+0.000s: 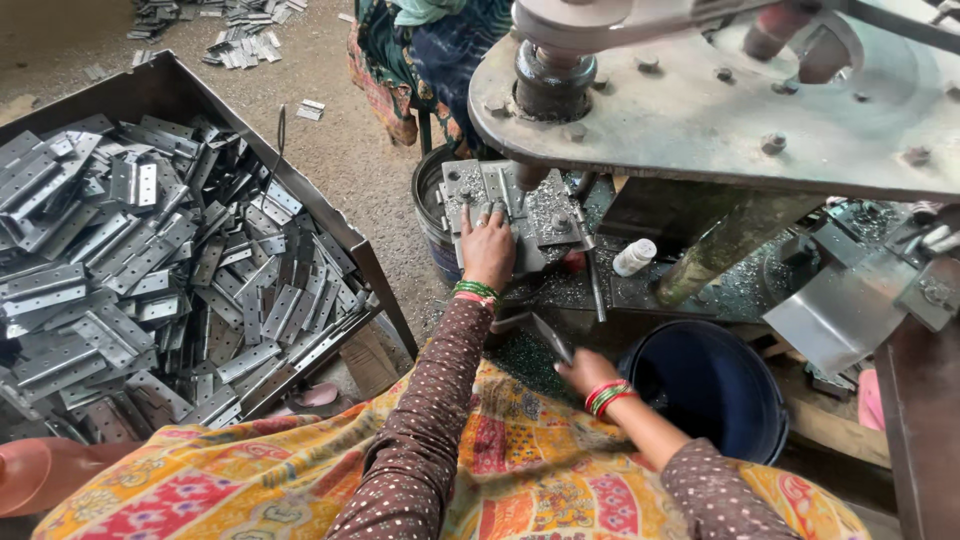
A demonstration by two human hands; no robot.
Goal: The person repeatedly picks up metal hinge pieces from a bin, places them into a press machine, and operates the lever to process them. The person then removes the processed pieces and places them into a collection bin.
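Under the press, left hand (487,248) flat on plate (500,190).

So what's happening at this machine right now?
A person sits at a metal press. Their left hand lies flat on a hinge plate on the press bed, under the punch. Their right hand holds another metal piece low down, beside a dark bucket. A big tray of hinge plates stands on the left.
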